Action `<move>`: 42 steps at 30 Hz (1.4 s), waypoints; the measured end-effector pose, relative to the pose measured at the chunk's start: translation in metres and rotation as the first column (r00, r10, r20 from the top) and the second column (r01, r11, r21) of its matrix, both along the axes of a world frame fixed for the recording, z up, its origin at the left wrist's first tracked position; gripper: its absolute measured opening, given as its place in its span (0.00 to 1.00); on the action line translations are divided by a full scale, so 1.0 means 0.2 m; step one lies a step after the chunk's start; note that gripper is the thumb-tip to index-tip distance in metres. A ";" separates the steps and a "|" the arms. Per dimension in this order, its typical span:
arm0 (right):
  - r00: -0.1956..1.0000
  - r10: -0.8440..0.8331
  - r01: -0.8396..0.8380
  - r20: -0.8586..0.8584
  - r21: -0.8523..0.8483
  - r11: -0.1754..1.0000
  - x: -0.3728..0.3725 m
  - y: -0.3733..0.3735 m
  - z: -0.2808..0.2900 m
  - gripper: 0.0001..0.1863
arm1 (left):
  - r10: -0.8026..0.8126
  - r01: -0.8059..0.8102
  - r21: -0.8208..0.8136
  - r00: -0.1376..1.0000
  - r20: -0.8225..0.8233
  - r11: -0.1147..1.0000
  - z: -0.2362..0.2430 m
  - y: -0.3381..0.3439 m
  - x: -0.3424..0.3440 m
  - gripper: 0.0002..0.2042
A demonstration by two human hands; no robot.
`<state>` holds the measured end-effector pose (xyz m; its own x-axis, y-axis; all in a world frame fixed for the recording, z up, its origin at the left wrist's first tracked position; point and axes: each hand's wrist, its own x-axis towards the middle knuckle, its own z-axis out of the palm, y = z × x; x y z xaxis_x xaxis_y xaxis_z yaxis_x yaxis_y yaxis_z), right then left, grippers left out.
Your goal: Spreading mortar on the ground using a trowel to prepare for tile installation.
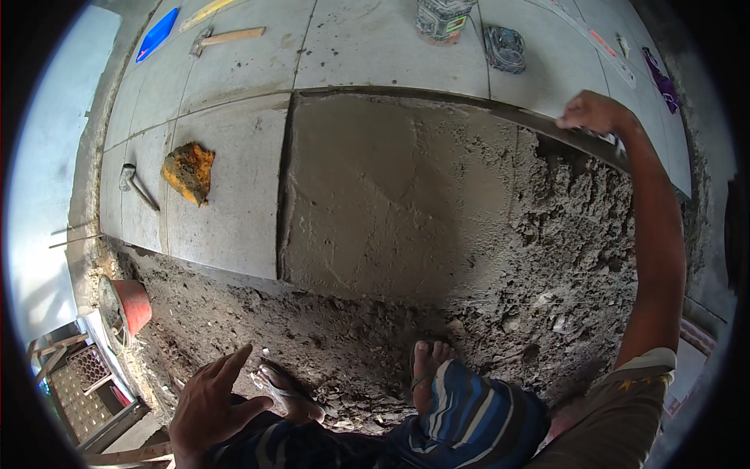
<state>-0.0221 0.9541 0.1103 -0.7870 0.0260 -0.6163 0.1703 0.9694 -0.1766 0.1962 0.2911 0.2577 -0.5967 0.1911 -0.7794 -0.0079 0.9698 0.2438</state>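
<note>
My right hand reaches to the far right, over the edge of the laid tiles. Its fingers are curled closed and slightly blurred. A small pale glint shows just below it, but what the hand grips is hidden. A smoothed bed of wet grey mortar fills the gap in front of me. Toward the right it gives way to rough, lumpy soil. Down at the lower left, above my leg, my left hand is empty, its fingers and thumb apart.
On the tiles at left lie a mallet and an orange, mortar-crusted lump. Farther off are a hammer, a blue tray, a patterned bucket and a dark wrapped bundle. A red bucket lies tipped at left.
</note>
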 end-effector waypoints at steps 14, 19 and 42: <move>0.909 0.120 -0.135 -0.398 -0.010 0.991 0.28 -0.65 -0.18 0.28 | -0.236 0.258 0.090 0.950 -0.207 0.962 0.22 0.29 0.09 0.41; 0.896 0.128 -0.173 -0.424 -0.069 0.982 0.04 -0.90 -0.32 0.30 | -0.243 0.251 0.020 0.952 -0.184 0.968 0.20 0.16 0.12 0.42; 0.848 0.132 -0.220 -0.513 -0.115 0.969 0.09 -1.48 -0.39 0.29 | -0.141 0.153 0.207 0.987 -0.071 0.966 0.33 -0.20 0.15 0.41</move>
<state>-0.0036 0.6578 0.0327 -0.9702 -0.2084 -0.1234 -0.1541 0.9243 -0.3491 0.2267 0.2515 0.3239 -0.5909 0.4365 -0.6784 0.1499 0.8857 0.4393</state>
